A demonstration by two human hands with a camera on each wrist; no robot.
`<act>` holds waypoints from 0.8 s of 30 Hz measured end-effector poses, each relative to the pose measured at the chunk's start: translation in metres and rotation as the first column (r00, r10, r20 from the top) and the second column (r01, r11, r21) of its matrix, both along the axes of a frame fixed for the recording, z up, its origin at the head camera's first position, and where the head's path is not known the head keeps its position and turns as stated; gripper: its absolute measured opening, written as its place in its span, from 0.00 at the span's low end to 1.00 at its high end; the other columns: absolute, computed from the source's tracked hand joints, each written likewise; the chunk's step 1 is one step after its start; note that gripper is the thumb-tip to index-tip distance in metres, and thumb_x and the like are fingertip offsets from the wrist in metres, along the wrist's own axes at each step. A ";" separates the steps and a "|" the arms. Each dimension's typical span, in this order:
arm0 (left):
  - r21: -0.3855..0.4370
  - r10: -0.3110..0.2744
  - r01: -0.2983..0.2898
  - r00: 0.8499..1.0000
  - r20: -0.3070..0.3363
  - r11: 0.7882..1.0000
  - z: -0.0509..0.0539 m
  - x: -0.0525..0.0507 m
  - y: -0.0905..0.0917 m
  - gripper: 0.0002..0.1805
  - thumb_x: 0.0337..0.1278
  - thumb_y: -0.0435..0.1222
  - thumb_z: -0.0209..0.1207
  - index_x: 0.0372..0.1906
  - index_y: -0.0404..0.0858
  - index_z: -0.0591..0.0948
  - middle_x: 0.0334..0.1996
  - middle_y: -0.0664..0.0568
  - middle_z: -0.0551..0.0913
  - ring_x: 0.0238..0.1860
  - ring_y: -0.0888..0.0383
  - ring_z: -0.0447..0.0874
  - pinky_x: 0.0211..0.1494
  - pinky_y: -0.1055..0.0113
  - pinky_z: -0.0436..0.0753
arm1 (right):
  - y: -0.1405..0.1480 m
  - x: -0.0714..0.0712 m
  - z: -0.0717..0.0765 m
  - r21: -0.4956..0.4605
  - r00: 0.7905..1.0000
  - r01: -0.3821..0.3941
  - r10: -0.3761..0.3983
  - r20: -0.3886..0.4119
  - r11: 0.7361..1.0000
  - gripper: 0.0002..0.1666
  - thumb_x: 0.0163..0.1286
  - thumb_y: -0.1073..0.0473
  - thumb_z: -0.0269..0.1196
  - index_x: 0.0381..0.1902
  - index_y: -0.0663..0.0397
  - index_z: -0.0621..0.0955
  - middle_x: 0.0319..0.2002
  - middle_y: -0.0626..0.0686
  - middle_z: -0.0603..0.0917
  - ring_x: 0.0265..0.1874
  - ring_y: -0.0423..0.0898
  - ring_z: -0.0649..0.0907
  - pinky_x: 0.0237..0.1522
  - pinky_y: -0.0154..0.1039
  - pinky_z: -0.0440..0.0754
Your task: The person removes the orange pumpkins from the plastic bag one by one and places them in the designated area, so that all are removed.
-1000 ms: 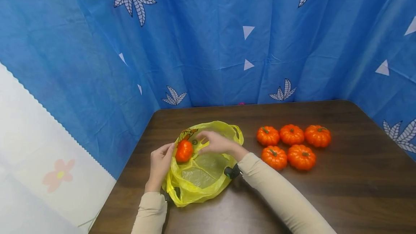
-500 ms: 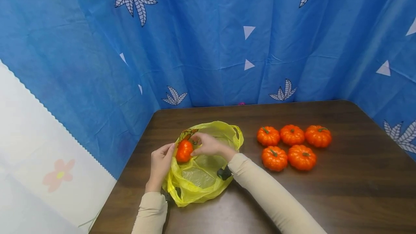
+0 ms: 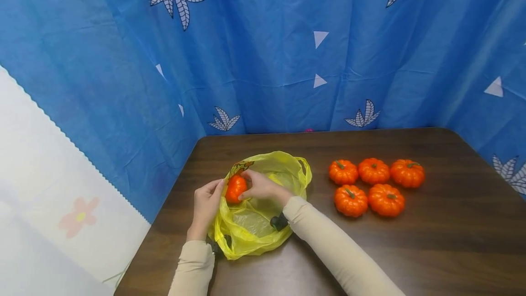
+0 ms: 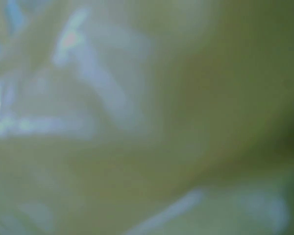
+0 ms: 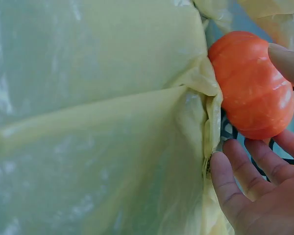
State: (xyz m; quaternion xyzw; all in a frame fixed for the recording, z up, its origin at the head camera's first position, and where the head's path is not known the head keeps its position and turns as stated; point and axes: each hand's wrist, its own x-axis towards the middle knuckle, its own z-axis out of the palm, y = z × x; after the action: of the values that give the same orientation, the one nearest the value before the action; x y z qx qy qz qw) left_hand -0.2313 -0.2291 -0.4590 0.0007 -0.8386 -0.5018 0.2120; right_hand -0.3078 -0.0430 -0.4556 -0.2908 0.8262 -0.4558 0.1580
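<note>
A yellow plastic bag (image 3: 246,245) lies with its mouth spread wide on the dark wooden table. My left hand (image 3: 205,207) pinches the bag's left rim between thumb and fingers. Inside the bag, against its left side, sits a small orange pumpkin (image 3: 236,189). My right hand (image 3: 263,186) reaches in over the right side and holds that pumpkin. In the right wrist view, the thumb lies on one side of the pumpkin (image 5: 252,88) and a fingertip touches the other. Only blurred yellow plastic (image 4: 137,147) fills the left wrist view.
Several more small orange pumpkins (image 3: 386,200) with green stems stand in two rows right of the bag. A blue patterned curtain (image 3: 271,58) hangs behind the table (image 3: 452,241). White cloth with a pale flower (image 3: 33,172) hangs at the left.
My right hand has moved left to the pumpkin in the bag and now holds it. The left hand stays at the bag's rim. The head view has shifted slightly.
</note>
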 end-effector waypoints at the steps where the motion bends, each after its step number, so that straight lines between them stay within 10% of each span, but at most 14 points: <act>1: -0.002 0.001 -0.001 1.000 -0.002 1.000 0.000 -0.001 0.000 0.15 0.69 0.41 0.60 0.48 0.34 0.88 0.45 0.42 0.90 0.45 0.48 0.88 0.50 0.58 0.88 | 0.000 0.000 -0.001 -0.002 1.000 0.003 -0.003 -0.003 1.000 0.47 0.57 0.57 0.76 0.69 0.62 0.67 0.65 0.60 0.77 0.62 0.53 0.78 0.70 0.48 0.73; 24: -0.043 0.022 -0.023 1.000 -0.016 0.999 -0.003 -0.003 0.000 0.14 0.69 0.40 0.61 0.47 0.33 0.88 0.44 0.42 0.90 0.46 0.48 0.88 0.53 0.52 0.86 | -0.001 -0.003 -0.016 -0.049 0.997 0.077 -0.078 -0.011 0.996 0.35 0.57 0.55 0.77 0.59 0.58 0.75 0.52 0.54 0.83 0.45 0.45 0.83 0.52 0.40 0.84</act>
State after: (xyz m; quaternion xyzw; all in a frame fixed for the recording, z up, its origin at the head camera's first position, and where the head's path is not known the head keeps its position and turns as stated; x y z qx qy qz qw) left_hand -0.2343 -0.2286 -0.4616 0.0017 -0.8476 -0.4812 0.2239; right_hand -0.3105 -0.0443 -0.4716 -0.2651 0.8266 -0.4797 0.1279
